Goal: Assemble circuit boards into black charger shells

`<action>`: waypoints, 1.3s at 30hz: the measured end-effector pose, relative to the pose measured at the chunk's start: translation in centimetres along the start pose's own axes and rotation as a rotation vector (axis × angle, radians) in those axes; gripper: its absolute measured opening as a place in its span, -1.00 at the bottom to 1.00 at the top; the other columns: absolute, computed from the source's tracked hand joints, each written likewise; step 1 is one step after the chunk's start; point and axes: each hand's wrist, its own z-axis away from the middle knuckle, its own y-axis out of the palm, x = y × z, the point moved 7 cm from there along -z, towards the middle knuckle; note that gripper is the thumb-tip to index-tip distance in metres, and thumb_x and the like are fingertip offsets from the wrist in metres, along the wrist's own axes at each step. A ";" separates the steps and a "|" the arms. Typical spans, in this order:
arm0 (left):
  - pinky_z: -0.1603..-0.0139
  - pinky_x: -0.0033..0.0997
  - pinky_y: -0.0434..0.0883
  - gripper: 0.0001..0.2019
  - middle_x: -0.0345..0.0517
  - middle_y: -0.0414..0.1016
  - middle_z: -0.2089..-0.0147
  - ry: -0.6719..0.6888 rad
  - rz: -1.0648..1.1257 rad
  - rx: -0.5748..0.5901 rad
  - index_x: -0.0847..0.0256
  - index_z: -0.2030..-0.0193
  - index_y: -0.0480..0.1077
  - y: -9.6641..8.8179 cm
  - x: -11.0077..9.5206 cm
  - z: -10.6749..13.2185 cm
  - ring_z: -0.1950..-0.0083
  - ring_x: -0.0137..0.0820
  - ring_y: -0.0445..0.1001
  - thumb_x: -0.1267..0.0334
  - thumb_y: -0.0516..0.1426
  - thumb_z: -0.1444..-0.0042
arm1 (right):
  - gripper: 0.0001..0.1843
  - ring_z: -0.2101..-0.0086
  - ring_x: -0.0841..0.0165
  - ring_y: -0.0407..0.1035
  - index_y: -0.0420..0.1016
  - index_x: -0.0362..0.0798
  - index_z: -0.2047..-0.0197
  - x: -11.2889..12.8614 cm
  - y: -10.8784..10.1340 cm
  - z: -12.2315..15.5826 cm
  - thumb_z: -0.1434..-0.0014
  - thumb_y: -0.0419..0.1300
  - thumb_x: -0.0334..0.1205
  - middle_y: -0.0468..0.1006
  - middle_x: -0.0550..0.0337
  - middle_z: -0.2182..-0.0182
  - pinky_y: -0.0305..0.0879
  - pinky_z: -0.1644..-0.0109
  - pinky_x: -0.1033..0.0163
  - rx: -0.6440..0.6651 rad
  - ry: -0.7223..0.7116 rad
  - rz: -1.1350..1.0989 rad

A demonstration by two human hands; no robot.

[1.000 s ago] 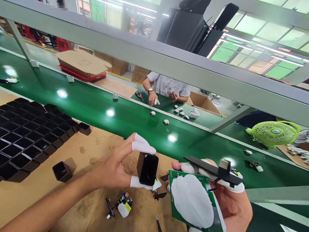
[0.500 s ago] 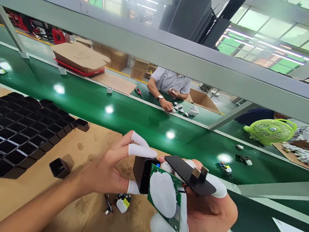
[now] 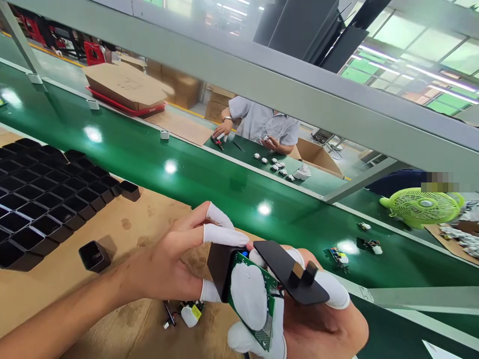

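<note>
My left hand, with white finger cots, is closed round a black plastic housing, its open mouth turned toward my right hand. My right hand grips a green circuit board with a white pad on it, and a black cover plate with plug pins lies on top of its fingers. The board's end sits at the housing's mouth, partly inside it. Both hands hover over the brown cardboard-covered bench.
Rows of empty black housings fill the left of the bench, one loose housing nearer. A spare board and small parts lie below my hands. A green conveyor belt carries small parts. A person across works there. A green fan stands right.
My hands came together: the circuit board moved left from beside the housing to its mouth and partly into it. The person across reached to their other side.
</note>
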 end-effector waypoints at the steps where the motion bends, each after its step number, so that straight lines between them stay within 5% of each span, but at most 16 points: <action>1: -0.09 -0.31 0.55 -0.37 -0.06 0.48 -0.03 -0.005 0.000 0.003 0.15 -0.34 0.57 0.0 0.1 0.1 -0.02 -0.30 0.52 0.30 0.58 -0.16 | -0.68 0.19 -0.10 0.77 0.66 0.16 0.14 0.1 0.0 0.0 -0.17 0.65 -0.01 0.78 0.12 0.30 0.75 0.24 -0.12 -0.008 -0.010 -0.017; 9: -0.12 -0.32 0.55 -0.32 -0.05 0.48 -0.06 -0.006 -0.007 0.006 0.15 -0.39 0.55 -0.1 0.3 0.2 -0.06 -0.30 0.53 0.35 0.58 -0.15 | -0.72 0.15 -0.09 0.78 0.74 0.12 0.02 0.4 0.0 0.4 -0.22 0.62 -0.20 0.82 0.03 0.18 0.77 0.29 -0.05 -0.059 -0.150 -0.104; 16: -0.11 -0.32 0.57 -0.34 -0.02 0.53 -0.08 0.013 -0.034 -0.003 0.16 -0.39 0.55 -0.1 0.3 0.4 -0.04 -0.30 0.56 0.32 0.57 -0.18 | -0.28 0.21 0.00 0.71 0.73 0.13 -0.26 -0.3 -0.5 1.5 -0.04 0.75 -0.28 0.79 -0.03 0.07 0.73 0.27 -0.06 -0.124 -0.228 -0.012; 21: -0.09 -0.33 0.58 -0.34 -0.02 0.54 -0.06 0.005 -0.013 -0.019 0.14 -0.38 0.56 -0.1 0.2 0.2 -0.02 -0.31 0.57 0.26 0.59 -0.17 | -0.25 0.21 0.02 0.70 0.76 0.16 -0.21 -0.6 -0.8 1.7 0.05 0.79 -0.27 0.78 0.07 0.04 0.74 0.21 -0.09 -0.218 -0.224 -0.034; 27: 0.00 -0.30 0.59 -0.36 -0.05 0.53 0.01 0.000 -0.047 -0.022 0.10 -0.37 0.57 -0.2 0.1 -0.1 0.04 -0.29 0.57 0.24 0.58 -0.18 | -0.22 0.28 0.07 0.68 0.76 0.20 -0.24 -0.2 -0.5 1.6 0.05 0.79 -0.27 0.80 0.13 0.11 0.72 0.31 -0.08 -0.204 -0.243 -0.039; 33: -0.04 -0.28 0.62 -0.36 -0.01 0.57 -0.03 0.002 -0.050 -0.025 0.10 -0.37 0.56 -0.2 0.0 -0.1 0.01 -0.27 0.60 0.26 0.57 -0.18 | -0.21 0.24 0.07 0.68 0.73 0.18 -0.27 0.2 0.0 1.1 0.00 0.72 -0.47 0.79 0.14 0.09 0.70 0.28 -0.03 -0.103 -0.242 -0.049; 39: -0.06 -0.26 0.63 -0.31 0.00 0.56 -0.04 -0.007 -0.060 -0.007 0.09 -0.40 0.55 -0.3 0.4 0.3 0.00 -0.25 0.60 0.28 0.58 -0.16 | -0.28 0.27 0.05 0.63 0.72 0.35 -0.23 -0.3 -0.1 1.5 -0.03 0.77 -0.17 0.77 0.14 0.12 0.61 0.32 -0.07 -0.138 -0.141 -0.025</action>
